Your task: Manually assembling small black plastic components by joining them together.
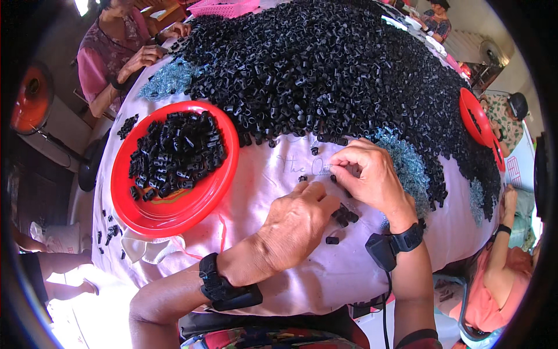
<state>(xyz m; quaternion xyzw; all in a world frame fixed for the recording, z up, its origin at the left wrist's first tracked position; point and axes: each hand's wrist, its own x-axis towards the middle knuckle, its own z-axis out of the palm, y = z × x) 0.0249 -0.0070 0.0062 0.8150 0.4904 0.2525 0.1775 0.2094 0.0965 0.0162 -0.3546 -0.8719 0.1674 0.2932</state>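
Creased pale-pink cloth [250, 203] fills the scene, and across its far half sprawls a heap of black pieces [302, 70], hard, glossy, stubby. Left, a round, smooth-rimmed red plate [119, 198] loaded with more! Right, glassy bluish bits [407, 166] in a tangle. The heap's near edge stops just past the fingertips; bare cloth opens between plate and hands. Right hand [372, 174]: thumb and forefinger nearly meeting, any hold too small to read. Left hand [299, 218]: curled, fingertips at one black piece [303, 178], grip impossible to tell. Loose pieces [347, 215] cluster just beside it.
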